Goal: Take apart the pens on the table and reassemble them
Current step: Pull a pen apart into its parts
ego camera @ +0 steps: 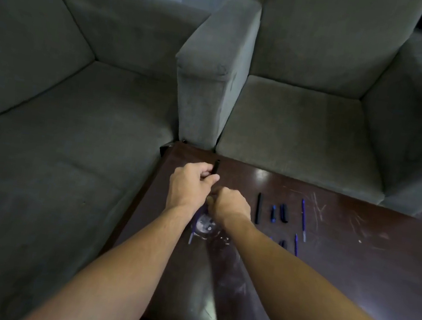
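Observation:
Both hands meet over the far left part of the dark wooden table (351,276). My left hand (189,186) is shut on a black pen barrel (216,166) whose end sticks up past the fingers. My right hand (230,206) is closed against the lower end of the same pen; what its fingers grip is hidden. To the right lie loose parts: a long black barrel (258,208), a short blue piece (274,213), a black cap (284,212), a blue refill (303,219), and a second refill (296,244) nearer me.
A grey sofa (57,137) runs along the table's left side and a grey armchair (319,126) stands behind it. Another blue refill (192,235) lies under my forearms. The table top shows scratches (318,206) at the far right.

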